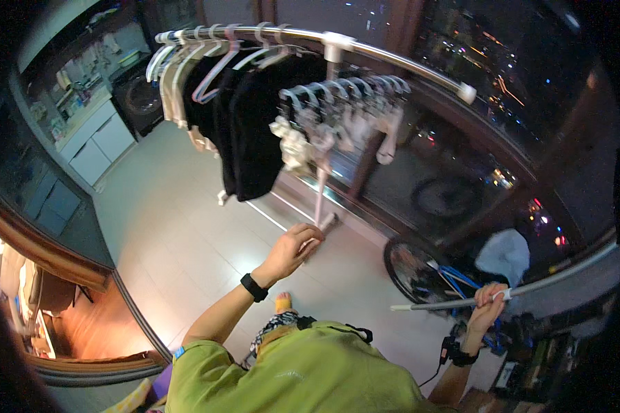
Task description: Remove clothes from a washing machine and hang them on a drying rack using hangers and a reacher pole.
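My right hand (pixel 485 312) grips a long grey pole (pixel 444 303) near a white collar. The pole slants from a pale tip in front of me up to the right edge of view. Nothing shows in my left hand (pixel 295 249), which hangs in the air with loosely curled fingers, over the tiled floor. Beyond it stands a metal clothes rack (pixel 392 62) with a white joint. Black garments (pixel 256 124) and light ones hang there on hangers. A clip hanger (pixel 341 90) carries small pale laundry items (pixel 294 147), blurred.
A bicycle (pixel 411 271) with a blue frame leans by the dark window at right, near a white bag (pixel 505 255). White cabinets (pixel 101 137) and a front-loading washing machine (pixel 139 98) stand far left. A sliding-door track (pixel 139 315) borders a wood-floored room.
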Action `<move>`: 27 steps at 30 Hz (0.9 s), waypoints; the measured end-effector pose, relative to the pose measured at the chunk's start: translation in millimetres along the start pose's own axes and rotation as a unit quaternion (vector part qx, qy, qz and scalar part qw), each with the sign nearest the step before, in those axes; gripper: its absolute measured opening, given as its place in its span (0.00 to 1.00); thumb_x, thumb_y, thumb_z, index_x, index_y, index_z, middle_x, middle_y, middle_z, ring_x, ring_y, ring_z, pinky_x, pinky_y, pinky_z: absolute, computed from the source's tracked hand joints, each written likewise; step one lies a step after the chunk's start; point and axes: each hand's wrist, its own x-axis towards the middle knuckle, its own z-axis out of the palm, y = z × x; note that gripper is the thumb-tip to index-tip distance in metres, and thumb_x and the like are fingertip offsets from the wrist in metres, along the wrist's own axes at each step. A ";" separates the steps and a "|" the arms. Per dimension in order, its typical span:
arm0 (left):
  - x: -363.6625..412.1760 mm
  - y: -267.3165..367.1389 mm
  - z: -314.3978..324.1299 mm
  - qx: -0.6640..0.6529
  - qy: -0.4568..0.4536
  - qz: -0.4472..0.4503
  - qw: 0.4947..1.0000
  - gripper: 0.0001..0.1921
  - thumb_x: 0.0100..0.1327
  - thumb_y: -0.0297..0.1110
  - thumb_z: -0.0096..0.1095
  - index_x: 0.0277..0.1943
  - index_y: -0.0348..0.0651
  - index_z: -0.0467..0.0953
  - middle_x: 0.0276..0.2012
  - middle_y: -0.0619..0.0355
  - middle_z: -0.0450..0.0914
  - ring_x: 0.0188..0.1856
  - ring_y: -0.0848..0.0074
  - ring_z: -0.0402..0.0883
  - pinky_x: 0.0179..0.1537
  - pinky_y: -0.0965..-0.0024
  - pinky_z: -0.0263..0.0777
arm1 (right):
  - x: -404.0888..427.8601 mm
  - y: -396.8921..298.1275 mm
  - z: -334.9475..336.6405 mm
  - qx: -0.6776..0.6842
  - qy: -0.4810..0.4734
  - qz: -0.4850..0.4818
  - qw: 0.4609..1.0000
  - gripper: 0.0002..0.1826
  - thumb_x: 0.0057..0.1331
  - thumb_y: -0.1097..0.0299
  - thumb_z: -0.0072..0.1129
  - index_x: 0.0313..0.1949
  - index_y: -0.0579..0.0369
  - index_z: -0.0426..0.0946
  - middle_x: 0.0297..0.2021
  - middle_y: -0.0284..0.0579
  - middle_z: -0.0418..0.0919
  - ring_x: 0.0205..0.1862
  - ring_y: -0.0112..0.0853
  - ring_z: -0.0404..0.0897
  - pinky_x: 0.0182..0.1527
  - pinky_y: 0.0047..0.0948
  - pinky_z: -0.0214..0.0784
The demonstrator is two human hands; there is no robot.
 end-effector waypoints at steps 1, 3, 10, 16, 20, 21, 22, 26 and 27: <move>-0.6 -11.9 -23.3 0.006 0.025 -0.032 0.999 0.05 0.61 0.29 0.56 0.38 0.39 0.75 0.36 0.50 0.76 0.40 0.58 0.74 0.41 0.64 0.69 | 5.1 9.7 27.6 0.007 -0.033 0.001 0.999 0.13 0.72 0.59 0.39 0.30 0.50 0.59 0.19 0.32 0.55 0.19 0.21 0.52 0.23 0.21 0.45; 0.9 -40.3 -73.5 0.043 0.075 -0.055 0.995 0.05 0.61 0.29 0.55 0.32 0.37 0.75 0.29 0.51 0.75 0.36 0.59 0.73 0.38 0.63 0.67 | 13.7 39.1 84.6 0.014 -0.067 0.015 0.998 0.13 0.70 0.60 0.42 0.31 0.52 0.59 0.20 0.34 0.57 0.19 0.20 0.53 0.23 0.21 0.47; -2.9 -109.5 -221.1 0.116 0.162 -0.128 0.972 0.06 0.61 0.28 0.54 0.31 0.37 0.76 0.28 0.51 0.76 0.36 0.61 0.74 0.39 0.64 0.67 | 21.2 141.4 262.9 -0.006 -0.242 0.116 0.963 0.14 0.66 0.59 0.49 0.30 0.52 0.59 0.18 0.33 0.57 0.19 0.20 0.57 0.22 0.19 0.49; 11.6 -159.8 -321.2 0.051 0.306 -0.192 0.931 0.09 0.66 0.28 0.47 0.41 0.33 0.75 0.36 0.53 0.80 0.40 0.73 0.77 0.43 0.73 0.68 | 14.4 187.1 357.2 -0.024 -0.335 0.197 0.921 0.14 0.65 0.60 0.50 0.30 0.55 0.60 0.18 0.36 0.61 0.19 0.21 0.59 0.22 0.20 0.52; 51.1 -201.2 -382.9 0.031 0.319 -0.162 0.933 0.10 0.65 0.29 0.50 0.43 0.33 0.75 0.37 0.53 0.80 0.39 0.75 0.78 0.42 0.73 0.70 | 13.5 212.4 392.0 -0.058 -0.325 0.227 0.916 0.11 0.65 0.64 0.50 0.31 0.57 0.61 0.18 0.37 0.62 0.19 0.21 0.60 0.22 0.20 0.52; 62.6 -210.2 -399.3 0.029 0.318 -0.174 0.931 0.10 0.65 0.29 0.50 0.43 0.33 0.75 0.37 0.53 0.80 0.39 0.75 0.78 0.42 0.73 0.70 | 12.2 220.9 400.0 -0.046 -0.343 0.220 0.912 0.11 0.65 0.64 0.50 0.31 0.57 0.61 0.18 0.37 0.62 0.19 0.21 0.60 0.22 0.20 0.52; 74.2 -216.9 -415.4 0.026 0.297 -0.175 0.938 0.10 0.66 0.30 0.50 0.45 0.33 0.74 0.39 0.54 0.79 0.42 0.77 0.76 0.45 0.74 0.68 | 9.0 228.0 406.8 -0.056 -0.329 0.240 0.912 0.09 0.63 0.67 0.52 0.31 0.57 0.64 0.19 0.34 0.64 0.20 0.20 0.61 0.23 0.20 0.53; 141.6 -247.8 -478.8 0.089 0.224 -0.162 0.957 0.12 0.66 0.31 0.51 0.47 0.33 0.73 0.42 0.56 0.78 0.45 0.78 0.74 0.48 0.75 0.66 | 10.7 260.7 436.7 -0.123 -0.323 0.229 0.910 0.07 0.61 0.69 0.53 0.31 0.59 0.67 0.18 0.32 0.65 0.20 0.19 0.62 0.23 0.21 0.54; 158.5 -256.0 -496.7 0.088 0.206 -0.167 0.960 0.13 0.66 0.32 0.52 0.48 0.33 0.73 0.42 0.56 0.78 0.44 0.78 0.74 0.49 0.75 0.66 | 10.5 267.8 447.4 -0.136 -0.311 0.212 0.917 0.07 0.61 0.69 0.52 0.32 0.59 0.67 0.18 0.32 0.64 0.20 0.19 0.61 0.23 0.21 0.54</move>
